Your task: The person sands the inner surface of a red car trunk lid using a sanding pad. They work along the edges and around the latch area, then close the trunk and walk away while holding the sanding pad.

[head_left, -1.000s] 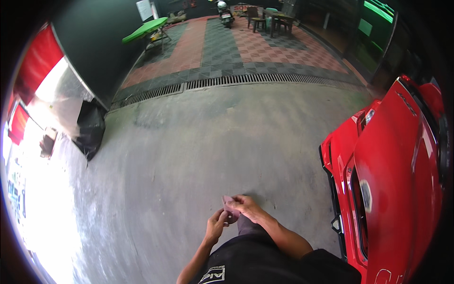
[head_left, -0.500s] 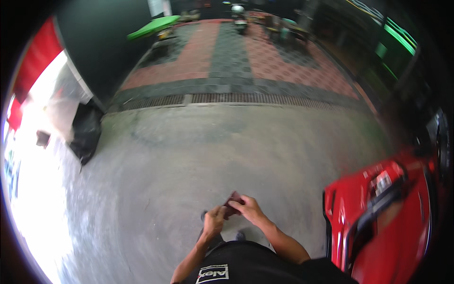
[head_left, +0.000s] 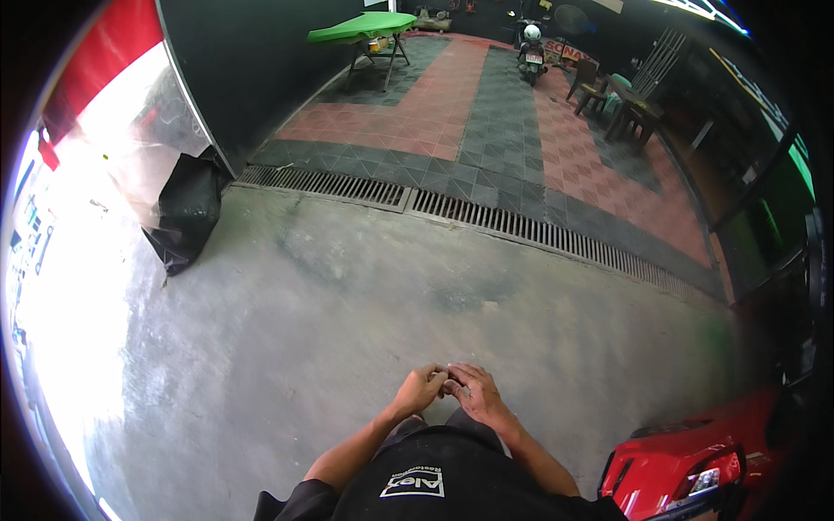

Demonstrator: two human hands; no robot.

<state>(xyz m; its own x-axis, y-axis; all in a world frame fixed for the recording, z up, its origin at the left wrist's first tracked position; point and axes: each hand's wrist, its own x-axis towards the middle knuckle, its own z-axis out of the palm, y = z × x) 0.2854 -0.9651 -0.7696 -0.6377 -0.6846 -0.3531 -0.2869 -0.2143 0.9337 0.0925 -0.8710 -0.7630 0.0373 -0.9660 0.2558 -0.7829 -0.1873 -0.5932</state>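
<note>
My left hand (head_left: 420, 389) and my right hand (head_left: 477, 396) meet in front of my body, above the concrete floor. Both are closed, with fingertips bent in and touching or nearly touching. The small reddish-brown sheet that showed between them half a second ago is now almost wholly hidden by the fingers. Whether it is folded cannot be made out.
A red vehicle (head_left: 686, 464) stands close at lower right. Ahead, a metal drain grate (head_left: 521, 227) crosses the floor before red and grey tiles. A black sheet (head_left: 188, 208) hangs at left. Farther off are a green-topped table (head_left: 365, 28), a motorcycle (head_left: 531, 56) and chairs (head_left: 591, 91).
My hands have come together over the reddish-brown sheet, which stuck out between them before. The view has turned and shifted; the red vehicle now sits lower in the picture.
</note>
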